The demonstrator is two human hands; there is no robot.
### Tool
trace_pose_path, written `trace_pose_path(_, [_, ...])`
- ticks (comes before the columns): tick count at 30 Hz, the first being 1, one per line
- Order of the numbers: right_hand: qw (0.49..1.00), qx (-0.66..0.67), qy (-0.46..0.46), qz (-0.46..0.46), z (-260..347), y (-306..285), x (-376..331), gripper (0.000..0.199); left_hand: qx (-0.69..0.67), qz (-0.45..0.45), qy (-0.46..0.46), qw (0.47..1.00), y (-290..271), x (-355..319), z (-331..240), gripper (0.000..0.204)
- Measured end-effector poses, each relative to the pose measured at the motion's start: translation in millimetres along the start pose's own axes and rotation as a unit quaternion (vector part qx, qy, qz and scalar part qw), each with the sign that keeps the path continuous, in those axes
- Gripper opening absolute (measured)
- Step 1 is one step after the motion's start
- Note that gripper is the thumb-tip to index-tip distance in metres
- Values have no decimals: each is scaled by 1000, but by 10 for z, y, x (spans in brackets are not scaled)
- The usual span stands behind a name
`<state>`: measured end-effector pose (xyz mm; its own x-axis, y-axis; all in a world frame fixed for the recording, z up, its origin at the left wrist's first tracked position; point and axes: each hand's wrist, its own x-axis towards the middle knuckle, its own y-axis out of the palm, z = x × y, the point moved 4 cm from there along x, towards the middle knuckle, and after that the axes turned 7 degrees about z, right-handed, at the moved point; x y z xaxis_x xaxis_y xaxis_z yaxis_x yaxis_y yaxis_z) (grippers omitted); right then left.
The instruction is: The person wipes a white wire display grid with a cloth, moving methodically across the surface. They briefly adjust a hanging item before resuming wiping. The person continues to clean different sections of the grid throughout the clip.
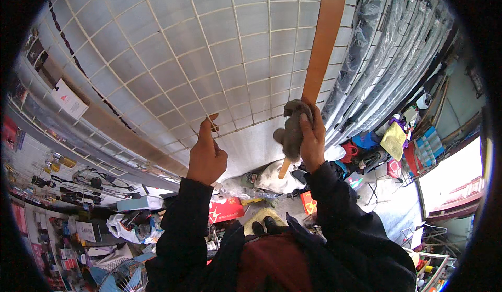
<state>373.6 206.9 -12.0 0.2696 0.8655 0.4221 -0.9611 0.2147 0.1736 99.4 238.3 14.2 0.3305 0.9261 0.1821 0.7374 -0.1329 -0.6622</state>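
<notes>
A brown leather belt (323,41) hangs down the right part of a white wire grid panel (225,56). My right hand (314,143) is closed around a grey cloth (294,135) with lobes like a glove's fingers, pressed on the belt. Below the cloth the belt's tip sticks out. My left hand (207,156) is at the grid's lower edge, its fingers curled and the index finger hooked at a wire. Whether the hooked finger bears on the wire is hard to tell.
Several long plastic-wrapped belts (384,62) hang on the right. A white tag (70,99) is fixed at the left. Below lie white bags (277,178) and a red box (226,210). A blue fan (123,277) stands lower left; a bright doorway (455,179) opens at right.
</notes>
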Motion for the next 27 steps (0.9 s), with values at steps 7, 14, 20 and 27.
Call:
trace_pose_path(7, [963,-263,-62,17,72,-26,258,43,-8,11,-4,1000,-15,-24,-38,85])
trace_pose_path(14, [992,-115,-17,-52,37,-207,159,47,9,0,6,1000,-3,9,-11,87])
trace_pose_path(20, [979,-202,-21,23,-98,14,290,47,-17,12,0,1000,-10,-2,-16,84])
trace_pose_path(27, [797,-579,-37,171,199,-102,680,42,-6,-1,13,1000,-6,34,-43,83])
